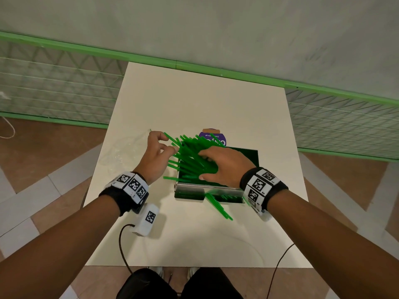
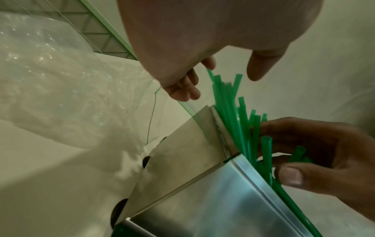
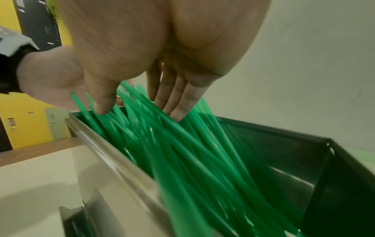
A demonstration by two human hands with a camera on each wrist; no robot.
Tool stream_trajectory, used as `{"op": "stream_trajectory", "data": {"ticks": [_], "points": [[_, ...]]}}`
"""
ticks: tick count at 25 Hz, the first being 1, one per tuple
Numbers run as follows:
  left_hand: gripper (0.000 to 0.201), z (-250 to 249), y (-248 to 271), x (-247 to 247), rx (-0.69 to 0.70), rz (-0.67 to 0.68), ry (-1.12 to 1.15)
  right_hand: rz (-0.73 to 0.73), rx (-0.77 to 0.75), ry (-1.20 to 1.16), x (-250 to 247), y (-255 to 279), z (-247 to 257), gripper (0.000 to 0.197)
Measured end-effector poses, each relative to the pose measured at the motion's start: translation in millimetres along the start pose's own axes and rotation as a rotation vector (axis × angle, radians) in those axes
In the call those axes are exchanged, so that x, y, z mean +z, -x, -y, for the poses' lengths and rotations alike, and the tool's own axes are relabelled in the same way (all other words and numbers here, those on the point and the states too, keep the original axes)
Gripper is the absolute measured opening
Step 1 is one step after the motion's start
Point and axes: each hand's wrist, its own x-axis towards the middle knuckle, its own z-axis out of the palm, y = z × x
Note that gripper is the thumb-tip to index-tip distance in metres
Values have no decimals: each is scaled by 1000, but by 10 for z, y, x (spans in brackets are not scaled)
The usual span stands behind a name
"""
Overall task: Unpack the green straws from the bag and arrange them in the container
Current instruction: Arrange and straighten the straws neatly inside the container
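A steel container [image 1: 207, 187] stands mid-table with a heap of green straws [image 1: 190, 160] in it, their ends fanning out over its left and far rims. My right hand [image 1: 201, 167] lies flat on the heap, fingers and thumb straight, pressing the straws [image 3: 192, 160] down inside the container [image 3: 113, 154]. My left hand [image 1: 170, 143] is at the container's far left corner with loosely curled fingers against the jutting straw ends [image 2: 229, 112]; thumb and fingers stand apart around them. The clear plastic bag [image 1: 123, 152] lies crumpled to the left.
A few straws [image 1: 219, 207] lie on the white table [image 1: 194, 100] against the container's near wall. A purple round label [image 1: 212, 137] sits just behind the container. Black cables [image 1: 123, 244] hang over the near edge. A green-framed mesh fence runs behind the table.
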Motion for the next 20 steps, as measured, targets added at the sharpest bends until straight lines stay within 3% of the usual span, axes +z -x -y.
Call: {"op": "stream_trajectory", "data": {"ticks": [3, 8, 11, 14, 17, 20], "points": [[41, -89, -2, 134, 40, -71, 63, -73, -48, 6, -78, 103, -29, 69], [24, -150, -132, 211, 158, -314, 130, -142, 106, -64, -143, 286, -223, 83], [18, -87, -149, 227, 168, -191, -49, -102, 174, 10, -84, 279, -187, 61], [17, -10, -84, 351, 115, -37, -115, -43, 105, -28, -1, 140, -16, 54], [36, -3, -106, 407, 50, -86, -3, -20, 10, -191, 73, 23, 169, 51], [46, -81, -114, 384, 83, -25, 26, -122, -10, -186, 45, 46, 230, 47]]}}
